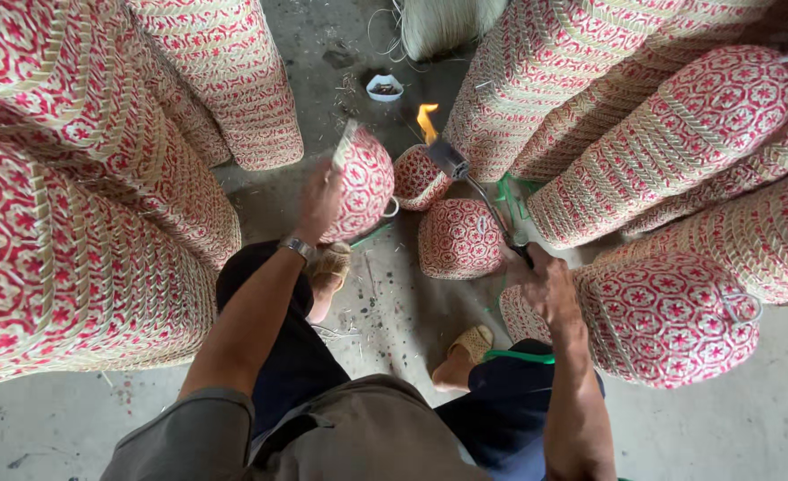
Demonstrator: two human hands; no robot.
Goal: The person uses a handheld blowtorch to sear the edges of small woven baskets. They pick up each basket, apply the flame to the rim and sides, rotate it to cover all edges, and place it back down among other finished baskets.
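My left hand (318,203) is raised and grips a small red-and-cream woven basket (363,183), tilted on its side in the air. My right hand (545,283) holds the handle of a metal gas torch (465,178) whose nozzle points up and left. An orange flame (426,121) burns at its tip, just to the right of the held basket. Two more small woven baskets (419,176) (458,238) lie on the floor between my hands. A watch sits on my left wrist.
Tall stacks of nested red-and-cream woven baskets (82,214) (679,134) stand on both sides. A large round basket (670,321) rests by my right knee. My sandalled feet (474,343) are on the concrete floor. A small white dish (384,86) and loose fibres lie further off.
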